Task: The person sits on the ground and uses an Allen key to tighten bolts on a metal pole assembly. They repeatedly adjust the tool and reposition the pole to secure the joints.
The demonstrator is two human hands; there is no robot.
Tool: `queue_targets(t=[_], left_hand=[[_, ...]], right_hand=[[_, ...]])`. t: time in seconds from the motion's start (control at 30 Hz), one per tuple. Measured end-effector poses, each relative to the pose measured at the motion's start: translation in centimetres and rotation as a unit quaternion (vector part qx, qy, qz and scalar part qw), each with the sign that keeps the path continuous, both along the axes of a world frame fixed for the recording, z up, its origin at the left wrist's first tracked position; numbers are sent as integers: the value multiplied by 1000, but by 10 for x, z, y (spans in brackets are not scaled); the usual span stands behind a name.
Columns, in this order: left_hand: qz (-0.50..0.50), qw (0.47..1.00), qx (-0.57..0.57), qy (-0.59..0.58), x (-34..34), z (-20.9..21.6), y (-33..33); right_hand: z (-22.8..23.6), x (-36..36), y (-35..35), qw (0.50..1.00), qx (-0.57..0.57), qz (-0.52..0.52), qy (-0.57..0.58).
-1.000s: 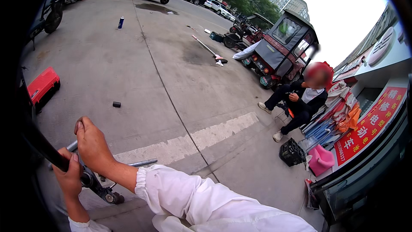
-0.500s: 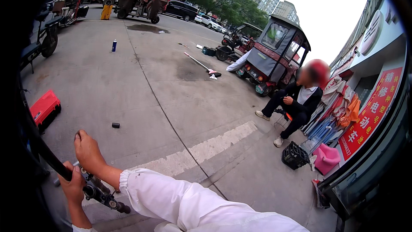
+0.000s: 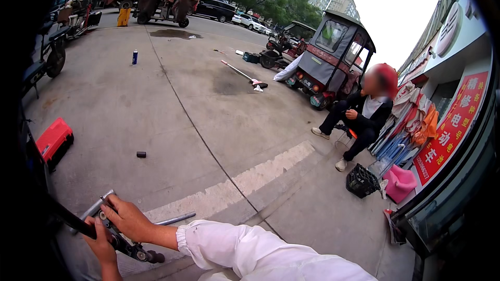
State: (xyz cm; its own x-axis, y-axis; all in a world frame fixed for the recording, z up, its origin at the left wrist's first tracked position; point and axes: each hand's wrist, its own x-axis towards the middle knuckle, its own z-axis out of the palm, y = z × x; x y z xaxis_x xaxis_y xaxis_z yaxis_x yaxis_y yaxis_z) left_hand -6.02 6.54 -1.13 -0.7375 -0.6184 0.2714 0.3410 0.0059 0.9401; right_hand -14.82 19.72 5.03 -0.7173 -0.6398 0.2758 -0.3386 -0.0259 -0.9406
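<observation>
At the lower left, my left hand [image 3: 102, 247] is wrapped round a black tube [image 3: 78, 224] that slants in from the left edge. A dark metal fitting with round bolt-like ends [image 3: 139, 253] sits at the tube's lower end. My right hand [image 3: 130, 219], in a white sleeve, has its fingers bent down onto the upper part of that fitting. A silver metal bar [image 3: 92, 212] lies just beyond the fingertips. Behind the right wrist, part of a silver rod [image 3: 177, 218] sticks out to the right. What the right fingertips press on is partly hidden.
A red case [image 3: 53, 138], a small dark cylinder [image 3: 141, 154] and a blue spray can [image 3: 135, 57] are on the pavement. A broom [image 3: 245, 75] lies farther off. On the right, a seated person [image 3: 359, 117] is near a black crate [image 3: 362, 181] and pink chair [image 3: 400, 183].
My right hand has come down from above the fitting onto it, beside my left hand. The silver rod behind the right wrist has come into sight. My left hand keeps its grip.
</observation>
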Motion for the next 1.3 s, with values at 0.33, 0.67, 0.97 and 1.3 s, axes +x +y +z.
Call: queue_targets(t=[0.33,0.67,0.97,1.3], left_hand=[[47,999,18,21,-10,-11,4],[24,1000,14,14,-19,-12,7],[19,1000,4,8,-19,-7,9],[23,1000,9,14,-14,-6,7]], right_hand=[[-30,9,26,998,-29,2,-47],[-31,0,26,1000,-1,23,-11],[-28,7,26,999,-32,-1,35],[-38,-30,56,944,211,-80,242]])
